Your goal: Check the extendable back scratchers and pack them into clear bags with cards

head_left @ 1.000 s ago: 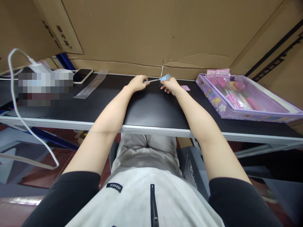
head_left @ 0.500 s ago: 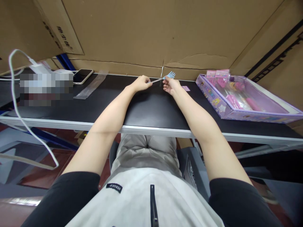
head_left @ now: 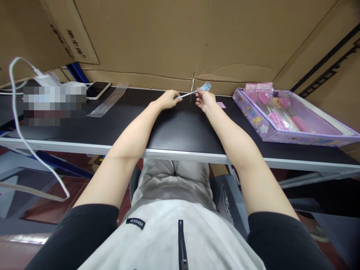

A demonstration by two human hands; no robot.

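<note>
Both my arms reach across a black table [head_left: 180, 131] to its far edge. My left hand [head_left: 168, 99] is closed around the thin silvery shaft of a small stick [head_left: 188, 94] tipped with a light-blue, hand-shaped claw [head_left: 205, 87]. My right hand [head_left: 206, 100] pinches the same stick just below the blue claw. The stick runs up and to the right between the two hands, close to the cardboard wall [head_left: 180, 41].
A purple toy box [head_left: 284, 116] with pink items lies on the right of the table. A small pink tag [head_left: 221, 105] sits by my right hand. At left are a clear plastic sleeve [head_left: 108, 101], a phone [head_left: 98, 89] and a white charger cable [head_left: 19, 123].
The blue claw has moved right and slightly up, as the stick slid through my hands. My right hand has shifted a little to the right with it.
</note>
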